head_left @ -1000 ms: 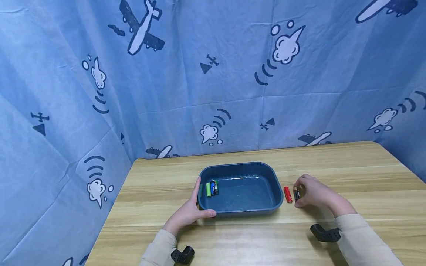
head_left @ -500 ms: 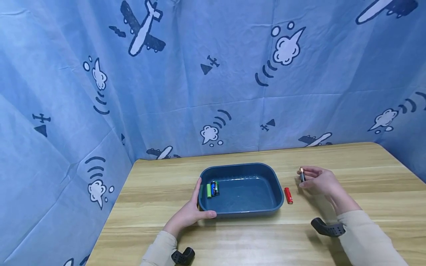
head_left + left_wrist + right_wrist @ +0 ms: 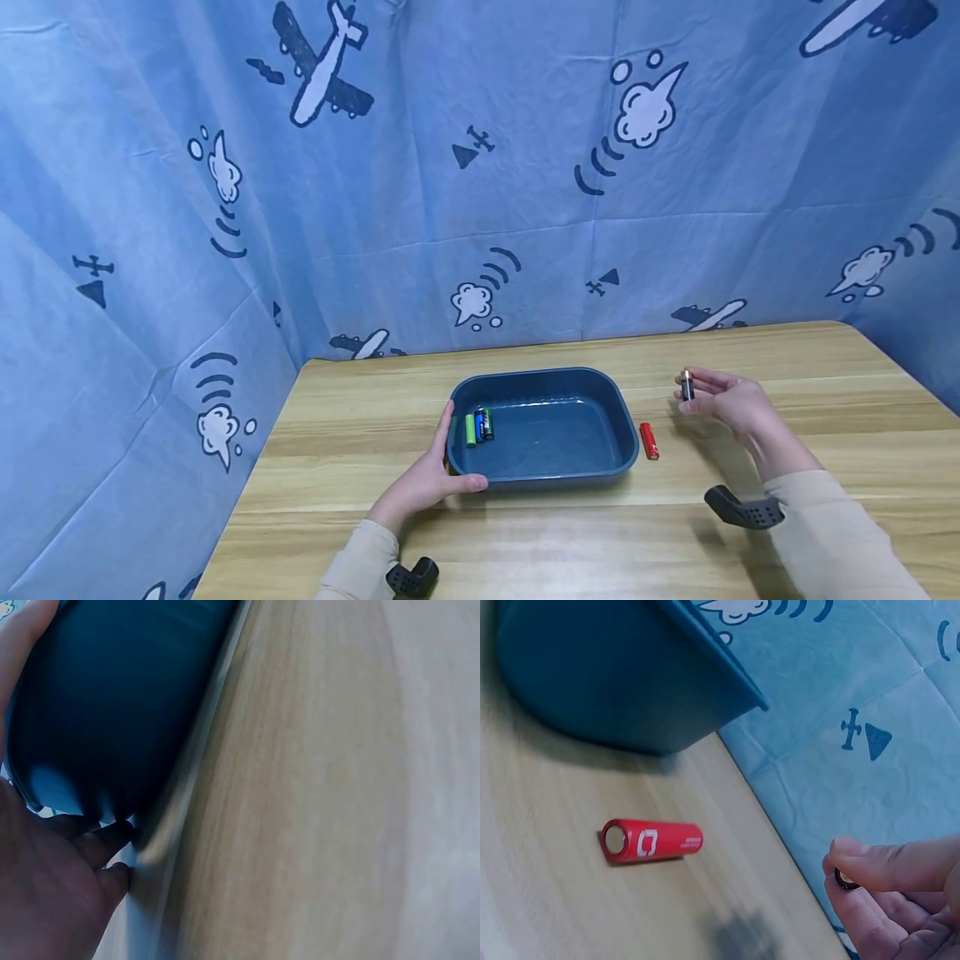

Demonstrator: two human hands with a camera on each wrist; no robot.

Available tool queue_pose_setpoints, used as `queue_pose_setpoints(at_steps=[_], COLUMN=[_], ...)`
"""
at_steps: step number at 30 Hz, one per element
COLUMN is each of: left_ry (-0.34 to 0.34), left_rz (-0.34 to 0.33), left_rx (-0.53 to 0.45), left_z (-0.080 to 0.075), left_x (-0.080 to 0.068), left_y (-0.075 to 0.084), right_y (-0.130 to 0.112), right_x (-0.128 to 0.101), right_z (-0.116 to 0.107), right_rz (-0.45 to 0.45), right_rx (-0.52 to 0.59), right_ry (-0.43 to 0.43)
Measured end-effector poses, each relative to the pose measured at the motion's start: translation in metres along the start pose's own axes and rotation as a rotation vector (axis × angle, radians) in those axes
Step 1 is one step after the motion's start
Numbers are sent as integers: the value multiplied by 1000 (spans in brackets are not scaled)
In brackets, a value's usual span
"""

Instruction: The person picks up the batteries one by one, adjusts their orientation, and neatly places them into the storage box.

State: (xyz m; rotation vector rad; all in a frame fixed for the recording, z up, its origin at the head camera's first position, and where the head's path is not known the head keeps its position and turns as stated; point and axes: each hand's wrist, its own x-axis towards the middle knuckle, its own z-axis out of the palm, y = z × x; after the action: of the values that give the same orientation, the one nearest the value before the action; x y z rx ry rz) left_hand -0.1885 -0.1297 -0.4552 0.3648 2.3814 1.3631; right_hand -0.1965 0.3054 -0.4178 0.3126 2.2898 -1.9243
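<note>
In the head view my right hand (image 3: 731, 404) pinches a black battery with a copper-coloured end (image 3: 687, 387) between thumb and fingers, raised over the table right of the blue plastic bin (image 3: 540, 481). Only an end of this battery shows in the right wrist view, at the fingertips. My left hand (image 3: 427, 479) holds the bin's near-left corner, thumb along the front rim and fingers down the left side. A red battery (image 3: 660, 840) lies on the table between the bin and my right hand. A light green battery (image 3: 470, 430), a blue one (image 3: 480, 425) and a dark green-and-black one (image 3: 488, 423) lie side by side in the bin's left part.
The wooden table (image 3: 570, 542) runs back to a blue curtain (image 3: 420, 208) printed with planes and clouds. Black wrist pieces (image 3: 744, 508) stick out from both sleeves. The bin's right wall (image 3: 615, 675) rises behind the red battery.
My right hand has lifted the black battery from beside the red one, moving it back and slightly right and turning it more upright. The left hand and the bin have kept their places.
</note>
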Motion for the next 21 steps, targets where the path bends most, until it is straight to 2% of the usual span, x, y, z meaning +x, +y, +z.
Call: queue_pose_setpoints(at_steps=[3,10,15,21], left_ry=[0,2,6,5], left_rz=[1,5,6,10], left_rx=[-3,-18,-17,-33], left_z=[0,0,0,1], left_x=[0,-1,0,1], left_y=[1,2,1,-1], right_y=[2,22,2,-27], right_x=[6,35,26,9], right_z=[-1,-8,2,20], right_rz=[-8,-9,-79,-84], right_rx=[-11,82,61,9], right_ry=[-4,1,-67,-59])
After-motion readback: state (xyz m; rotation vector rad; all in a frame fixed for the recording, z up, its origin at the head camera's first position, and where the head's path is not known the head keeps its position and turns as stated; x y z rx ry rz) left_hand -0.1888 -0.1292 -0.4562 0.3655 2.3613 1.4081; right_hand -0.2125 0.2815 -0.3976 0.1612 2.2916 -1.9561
